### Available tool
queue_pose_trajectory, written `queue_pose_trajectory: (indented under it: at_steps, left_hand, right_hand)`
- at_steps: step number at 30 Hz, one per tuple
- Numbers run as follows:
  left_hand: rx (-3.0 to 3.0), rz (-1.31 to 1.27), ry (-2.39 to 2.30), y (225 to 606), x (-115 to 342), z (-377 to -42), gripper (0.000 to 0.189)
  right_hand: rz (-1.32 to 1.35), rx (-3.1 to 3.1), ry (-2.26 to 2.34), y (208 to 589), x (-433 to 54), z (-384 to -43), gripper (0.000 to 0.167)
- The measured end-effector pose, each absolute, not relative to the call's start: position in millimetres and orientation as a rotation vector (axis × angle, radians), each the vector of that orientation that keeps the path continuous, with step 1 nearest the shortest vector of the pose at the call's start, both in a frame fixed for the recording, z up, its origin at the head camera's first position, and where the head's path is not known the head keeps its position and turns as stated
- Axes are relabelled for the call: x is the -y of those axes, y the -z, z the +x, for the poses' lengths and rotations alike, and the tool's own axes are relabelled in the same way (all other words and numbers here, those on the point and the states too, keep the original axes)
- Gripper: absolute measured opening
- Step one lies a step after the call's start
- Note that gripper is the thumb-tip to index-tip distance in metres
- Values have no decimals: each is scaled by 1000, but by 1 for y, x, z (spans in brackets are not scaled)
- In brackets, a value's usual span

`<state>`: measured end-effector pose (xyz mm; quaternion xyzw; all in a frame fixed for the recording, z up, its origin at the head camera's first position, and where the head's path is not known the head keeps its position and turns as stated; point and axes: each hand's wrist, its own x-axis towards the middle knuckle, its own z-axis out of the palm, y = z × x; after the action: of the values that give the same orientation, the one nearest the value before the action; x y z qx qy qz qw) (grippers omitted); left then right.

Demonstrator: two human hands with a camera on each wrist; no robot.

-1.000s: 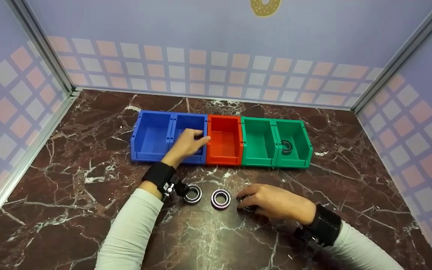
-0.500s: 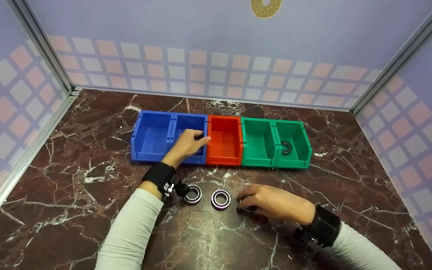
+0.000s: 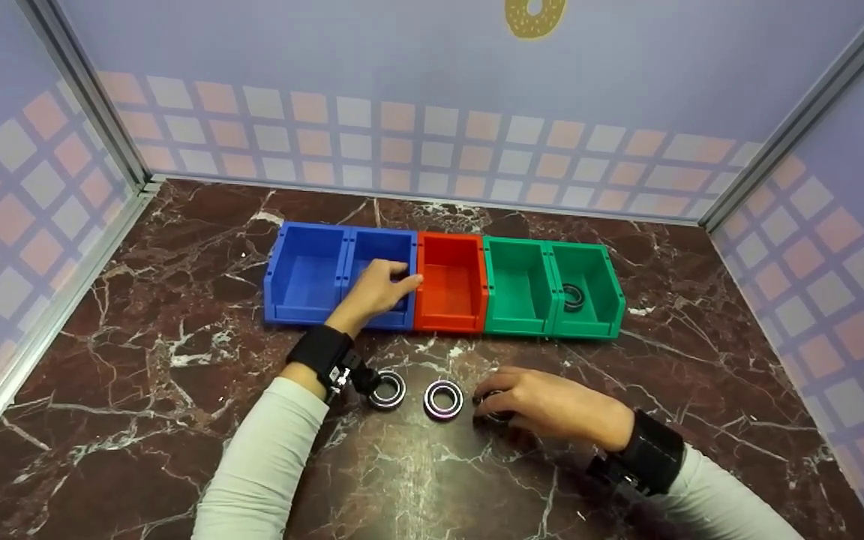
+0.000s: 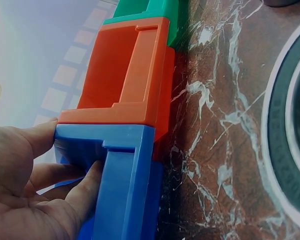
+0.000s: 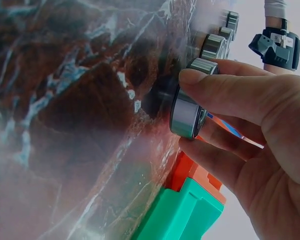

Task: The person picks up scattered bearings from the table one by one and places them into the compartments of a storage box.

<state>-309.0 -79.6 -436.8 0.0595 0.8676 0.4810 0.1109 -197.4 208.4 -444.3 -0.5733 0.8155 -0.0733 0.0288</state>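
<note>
My left hand (image 3: 378,289) reaches into the second blue bin (image 3: 379,241). In the left wrist view its thumb touches the rim beside the red bin (image 4: 140,65), and the other fingers dip inside; nothing is visible in its grasp. On the tabletop, my right hand (image 3: 544,401) pinches a ball bearing (image 5: 185,119) between thumb and fingers, the ring standing on the marble in the right wrist view. Two more bearings lie flat to its left: a middle bearing (image 3: 443,415) and a left bearing (image 3: 400,391) near my left wrist.
The bins form one joined row behind the bearings. The first blue bin (image 3: 304,281) is at the left end; a green bin (image 3: 520,289) adjoins the red one. The rightmost green bin (image 3: 598,300) contains a bearing (image 3: 580,298). Patterned walls enclose the marble tabletop (image 3: 177,420).
</note>
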Motion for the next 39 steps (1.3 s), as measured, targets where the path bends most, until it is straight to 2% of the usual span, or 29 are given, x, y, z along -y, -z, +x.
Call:
queue_pose_trajectory:
  at_steps: [23,39]
  left_hand:
    - [-2567,177,-1405,438,79,-310,59]
    - [-2571,218,-1420,438,80,-310,57]
  right_hand:
    - [-1765,-2572,233,421,-213,-208,49]
    - [-1724,-2627,219,404,-221,-219,44]
